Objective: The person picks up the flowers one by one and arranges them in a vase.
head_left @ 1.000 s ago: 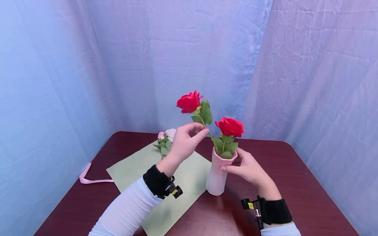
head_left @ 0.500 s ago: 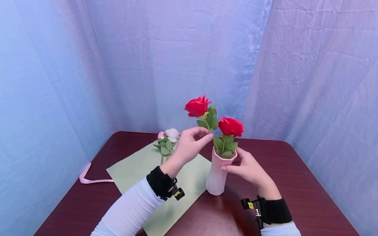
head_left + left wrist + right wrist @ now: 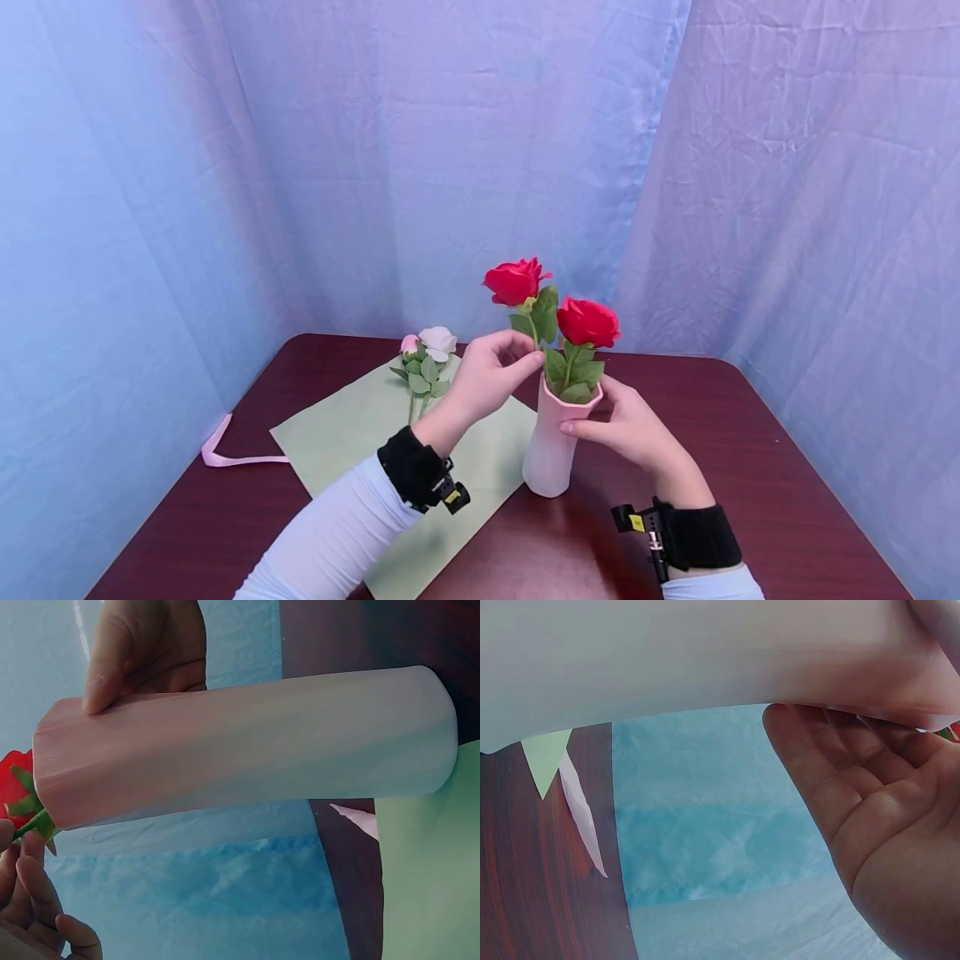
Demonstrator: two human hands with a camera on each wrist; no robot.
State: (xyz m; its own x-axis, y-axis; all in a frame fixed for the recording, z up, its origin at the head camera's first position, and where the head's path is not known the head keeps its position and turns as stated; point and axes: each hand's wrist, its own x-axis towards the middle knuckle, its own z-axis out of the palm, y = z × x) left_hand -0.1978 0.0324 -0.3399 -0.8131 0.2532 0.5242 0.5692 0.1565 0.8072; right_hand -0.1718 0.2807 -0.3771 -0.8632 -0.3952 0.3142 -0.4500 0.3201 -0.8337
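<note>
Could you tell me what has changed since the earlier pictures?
The left hand, pinching a green-stemmed red rose, has moved right and downward, carrying it towards the pink-to-white faceted vase. Nothing was newly grasped or released. The right hand still holds the vase in the same place; the other red rose, standing in the vase, has stayed.

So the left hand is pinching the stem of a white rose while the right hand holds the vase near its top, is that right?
Not quite: the head view shows the left hand pinching the stem of a red rose, not a white one. The right hand does hold the vase near its top.
</note>
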